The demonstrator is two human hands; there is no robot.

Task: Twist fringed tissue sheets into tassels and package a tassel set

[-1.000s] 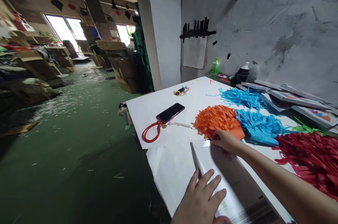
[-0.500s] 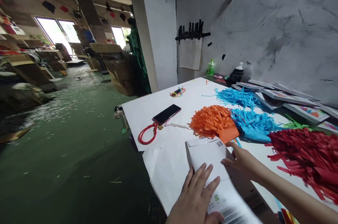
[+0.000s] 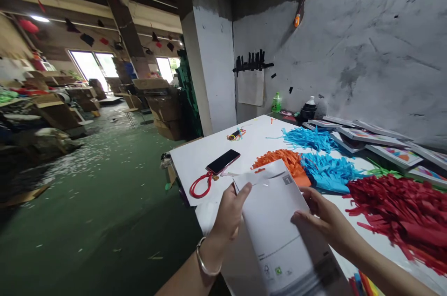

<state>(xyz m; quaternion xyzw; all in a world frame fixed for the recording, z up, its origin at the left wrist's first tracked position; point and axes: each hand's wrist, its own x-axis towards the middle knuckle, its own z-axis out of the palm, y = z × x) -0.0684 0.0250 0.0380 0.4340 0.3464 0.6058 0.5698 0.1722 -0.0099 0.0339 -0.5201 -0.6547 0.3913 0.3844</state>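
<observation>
A long white cardboard box (image 3: 275, 221) is raised off the white table (image 3: 199, 161), tilted with its far end up. My left hand (image 3: 228, 217) grips its left edge, thumb on top, a bracelet on the wrist. My right hand (image 3: 323, 219) holds the right edge, fingers curled over the face. Just behind the box lie an orange fringed paper bundle (image 3: 281, 163) and a blue one (image 3: 324, 170).
Red fringed paper (image 3: 398, 212) lies at the right. A black phone (image 3: 223, 162) with a red strap (image 3: 199, 185) rests on the table's left part. Flat boxes (image 3: 380, 140) line the wall. A green floor with cartons spreads at the left.
The box was lying flat on the table under both hands; now both hands have lifted it by its edges and tilted it up. The camera has tilted upward.
</observation>
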